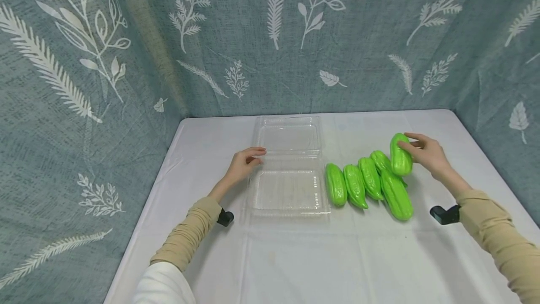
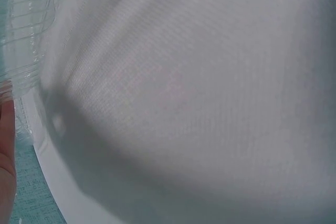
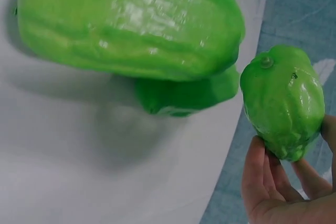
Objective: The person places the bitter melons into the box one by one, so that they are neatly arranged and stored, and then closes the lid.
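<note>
In the head view my right hand [image 1: 427,153] holds a glossy green gourd-like vegetable [image 1: 400,156] between thumb and fingers. The right wrist view shows the fingertips around the lower end of this green gourd-like vegetable [image 3: 283,100], apart from the others. Several similar green vegetables [image 1: 355,184] lie in a row on the table, some overlapping at the right end. My left hand [image 1: 242,165] is at the left side of an unfolded clear plastic clamshell box [image 1: 287,212], fingers extended near its hinge. Whether they touch the plastic cannot be told.
A white cloth covers the table [image 1: 303,262]. Grey-green leaf-patterned curtains [image 1: 253,60] stand behind it and at both sides. The box's lid [image 1: 288,123] lies back toward the curtain, and its base is just left of the row of vegetables.
</note>
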`<state>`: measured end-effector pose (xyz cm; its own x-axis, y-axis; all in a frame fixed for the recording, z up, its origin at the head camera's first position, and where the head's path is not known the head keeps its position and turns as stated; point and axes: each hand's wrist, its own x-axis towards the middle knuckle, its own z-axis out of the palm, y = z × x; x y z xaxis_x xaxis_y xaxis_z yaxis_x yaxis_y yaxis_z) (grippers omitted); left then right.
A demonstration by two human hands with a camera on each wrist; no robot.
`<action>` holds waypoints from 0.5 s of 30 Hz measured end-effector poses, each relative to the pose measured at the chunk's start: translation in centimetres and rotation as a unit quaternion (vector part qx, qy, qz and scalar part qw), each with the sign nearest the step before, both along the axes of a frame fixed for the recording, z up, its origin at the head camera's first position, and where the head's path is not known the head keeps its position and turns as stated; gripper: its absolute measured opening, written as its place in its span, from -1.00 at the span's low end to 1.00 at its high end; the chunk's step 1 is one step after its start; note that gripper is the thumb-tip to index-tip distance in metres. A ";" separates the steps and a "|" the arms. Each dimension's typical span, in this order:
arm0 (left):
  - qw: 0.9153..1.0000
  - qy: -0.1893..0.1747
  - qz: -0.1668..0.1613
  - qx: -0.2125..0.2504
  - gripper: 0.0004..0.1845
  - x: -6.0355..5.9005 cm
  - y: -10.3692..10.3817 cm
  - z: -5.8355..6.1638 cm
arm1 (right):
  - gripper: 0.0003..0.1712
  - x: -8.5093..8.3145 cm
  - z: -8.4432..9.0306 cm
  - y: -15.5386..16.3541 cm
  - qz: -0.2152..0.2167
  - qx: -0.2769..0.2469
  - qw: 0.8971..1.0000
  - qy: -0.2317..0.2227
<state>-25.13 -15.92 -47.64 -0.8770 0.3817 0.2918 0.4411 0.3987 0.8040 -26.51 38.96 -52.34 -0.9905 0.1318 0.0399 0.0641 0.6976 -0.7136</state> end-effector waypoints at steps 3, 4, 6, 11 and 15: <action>1.000 -0.001 0.000 0.003 -0.71 -0.2 0.0 -0.1 | -0.18 1.7 3.4 -2.8 0.015 -0.023 0.999 -0.016; 1.000 -0.002 0.001 0.003 -0.71 -0.2 0.0 -0.1 | -0.18 2.6 5.0 -4.0 0.023 -0.031 0.999 -0.022; 1.000 -0.004 0.003 0.000 -0.71 -0.2 0.0 -0.1 | -0.17 4.4 8.2 -6.5 0.039 -0.047 0.998 -0.032; 1.000 -0.006 -0.005 0.009 -0.72 0.6 0.3 1.1 | -0.23 6.8 12.2 -10.3 0.076 -0.057 0.995 -0.036; 1.000 -0.007 -0.012 0.018 -0.73 1.5 0.6 2.6 | -0.21 6.8 12.3 -11.3 0.085 -0.068 0.993 -0.038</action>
